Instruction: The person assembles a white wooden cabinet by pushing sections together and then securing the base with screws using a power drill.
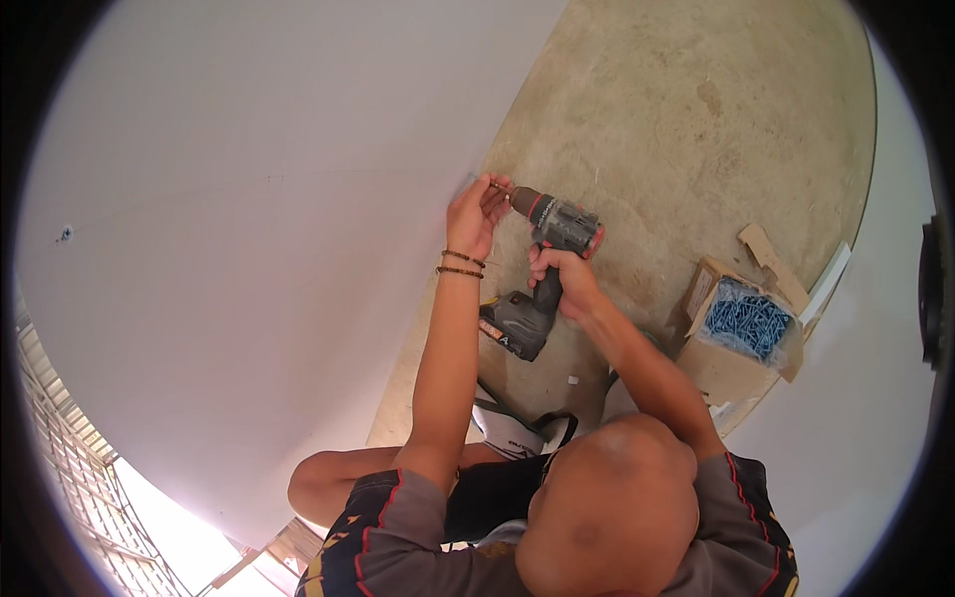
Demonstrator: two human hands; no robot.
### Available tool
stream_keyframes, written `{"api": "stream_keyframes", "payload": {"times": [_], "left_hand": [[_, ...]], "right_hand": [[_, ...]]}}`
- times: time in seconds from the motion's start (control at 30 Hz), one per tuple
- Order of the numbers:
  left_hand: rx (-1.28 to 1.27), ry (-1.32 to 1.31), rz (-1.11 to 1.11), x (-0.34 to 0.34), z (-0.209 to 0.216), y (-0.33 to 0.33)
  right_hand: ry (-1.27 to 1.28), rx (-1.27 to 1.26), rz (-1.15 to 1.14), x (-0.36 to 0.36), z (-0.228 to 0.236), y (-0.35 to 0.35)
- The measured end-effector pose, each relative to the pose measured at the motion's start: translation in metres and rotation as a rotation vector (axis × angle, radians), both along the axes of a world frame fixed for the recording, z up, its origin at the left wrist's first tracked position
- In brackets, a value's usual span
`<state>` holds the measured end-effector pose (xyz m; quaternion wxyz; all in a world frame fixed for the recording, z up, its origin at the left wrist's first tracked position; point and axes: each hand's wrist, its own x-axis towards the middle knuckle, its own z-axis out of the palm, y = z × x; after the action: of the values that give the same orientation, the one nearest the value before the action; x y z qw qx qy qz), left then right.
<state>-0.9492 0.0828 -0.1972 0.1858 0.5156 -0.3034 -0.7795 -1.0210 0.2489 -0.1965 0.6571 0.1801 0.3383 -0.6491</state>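
A dark grey cordless drill (565,227) with red trim lies level in my right hand (567,279), its fingers wrapped round the grip. The battery base (517,325) points back toward my knees. From the chuck, a thin bit runs left toward the lower edge of the pale wall panel (298,119). My left hand (476,214), with two beaded bracelets at the wrist, is at that edge. Its fingers are closed in a pinch around the front of the bit. Whatever small piece they hold there is hidden by the fingers.
To the right, an opened cardboard box (700,298) holds many blue screws (748,320) in clear plastic. Beneath everything is a stained concrete floor (676,129). Another pale wall (846,418) stands at the right. A metal grille (70,428) shows at the lower left.
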Motion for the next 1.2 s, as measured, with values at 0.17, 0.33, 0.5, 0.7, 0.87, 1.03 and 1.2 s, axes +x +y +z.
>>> {"api": "stream_keyframes", "payload": {"times": [0.17, 0.33, 0.5, 0.7, 0.87, 1.03, 1.2], "left_hand": [[0.028, 0.040, -0.043, 0.004, -0.002, -0.005], [-0.013, -0.012, -0.057, -0.003, 0.010, -0.003], [-0.048, -0.050, -0.016, -0.004, 0.011, -0.003], [-0.208, -0.398, -0.093, -0.011, 0.036, 0.010], [-0.687, -0.430, -0.074, -0.016, 0.077, 0.066], [-0.774, 0.335, -0.214, -0.041, 0.114, 0.120], [-0.726, 0.391, 0.007, -0.066, 0.129, 0.111]], "right_hand": [[0.015, -0.071, -0.015, 0.001, -0.006, -0.002], [0.001, -0.001, 0.010, -0.006, 0.014, -0.003], [0.005, -0.020, 0.012, -0.013, 0.025, 0.022], [0.082, 0.019, -0.227, -0.042, 0.088, 0.061], [0.232, -0.006, -0.411, -0.074, 0.120, 0.075], [0.232, -0.128, -0.639, -0.104, 0.147, 0.073], [0.125, -0.279, -0.685, -0.104, 0.181, 0.057]]}}
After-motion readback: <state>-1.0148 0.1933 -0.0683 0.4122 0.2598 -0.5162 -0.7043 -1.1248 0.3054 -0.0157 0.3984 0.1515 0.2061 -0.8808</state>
